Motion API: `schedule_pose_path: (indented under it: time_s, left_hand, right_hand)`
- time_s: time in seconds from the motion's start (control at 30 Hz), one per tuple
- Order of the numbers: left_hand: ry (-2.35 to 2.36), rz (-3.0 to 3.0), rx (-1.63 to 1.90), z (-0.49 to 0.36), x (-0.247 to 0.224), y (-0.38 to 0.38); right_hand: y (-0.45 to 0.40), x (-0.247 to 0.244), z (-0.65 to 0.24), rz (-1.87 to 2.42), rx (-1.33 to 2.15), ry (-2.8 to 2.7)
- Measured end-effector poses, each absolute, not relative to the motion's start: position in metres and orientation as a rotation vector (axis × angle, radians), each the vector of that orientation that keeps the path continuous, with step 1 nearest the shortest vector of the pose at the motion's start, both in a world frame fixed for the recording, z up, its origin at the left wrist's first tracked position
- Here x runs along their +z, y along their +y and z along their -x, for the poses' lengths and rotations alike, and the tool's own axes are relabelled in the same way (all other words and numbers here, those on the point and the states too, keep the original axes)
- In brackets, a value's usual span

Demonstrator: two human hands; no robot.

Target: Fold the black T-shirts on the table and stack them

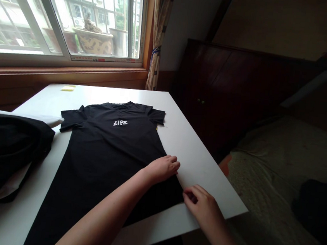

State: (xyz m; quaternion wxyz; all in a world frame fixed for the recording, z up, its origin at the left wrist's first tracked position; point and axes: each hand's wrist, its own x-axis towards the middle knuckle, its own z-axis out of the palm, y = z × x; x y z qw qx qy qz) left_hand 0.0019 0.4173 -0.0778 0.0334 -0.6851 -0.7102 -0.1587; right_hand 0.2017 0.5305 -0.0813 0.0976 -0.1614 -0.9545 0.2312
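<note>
Black T-shirt [104,151] laid out on white table [203,161], ctr to btm L of frame; neck + both short sleeves at far end, body running toward the viewer, lower L part cut off by btm frame edge. Small white print [120,123] on chest, upper ctr. Slight creases across the body. L hand [164,167] just R of ctr, on the shirt's R side edge, fingers bent together, narrow; forearm crosses over the shirt from btm; can't tell if fabric is pinched, fingertips hidden. R hand [200,201] lower R of ctr, thumb + index nearly closed on the shirt's near R corner, other fingers curled; holds that corner, near table's front edge. Hands close but apart. At L frame edge, dark cloth [9,141] in a loose heap on table, w/ white cloth [39,118] showing behind it, near the shirt's L sleeve. Yellow slip [68,88] on table's far L part, upper L of shirt. Window [98,18] upper L, w/ bars + plant pot [94,42] beyond glass; patterned curtain [157,36] tied at its R side. Dark red cabinet [213,92] upper R of ctr, 2 small knobs. Bed cover [271,157] at R, dim, w/ dark bundle [318,209] on it, type unclear.
</note>
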Motion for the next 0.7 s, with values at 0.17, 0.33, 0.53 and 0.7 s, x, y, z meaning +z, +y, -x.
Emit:
schedule_pose_path:
  time_s: [0.17, 0.33, 0.53, 0.7]
  left_hand:
    - [-2.204, 2.065, -0.540, -0.002, -0.077, 0.408]
    - [-2.051, 2.200, -0.632, -0.003, -0.076, 0.388]
    - [-2.039, 2.231, -0.541, -0.011, -0.075, 0.363]
    - [-2.066, 2.204, -0.436, -0.017, -0.071, 0.358]
  right_hand:
    - [0.538, -0.081, -0.200, 0.568, 0.790, -2.829]
    - [0.540, -0.083, -0.201, 0.526, 0.794, -2.806]
    - [0.541, -0.086, -0.207, 0.430, 0.785, -2.761]
    - [0.543, -0.085, -0.216, 0.335, 0.773, -2.750]
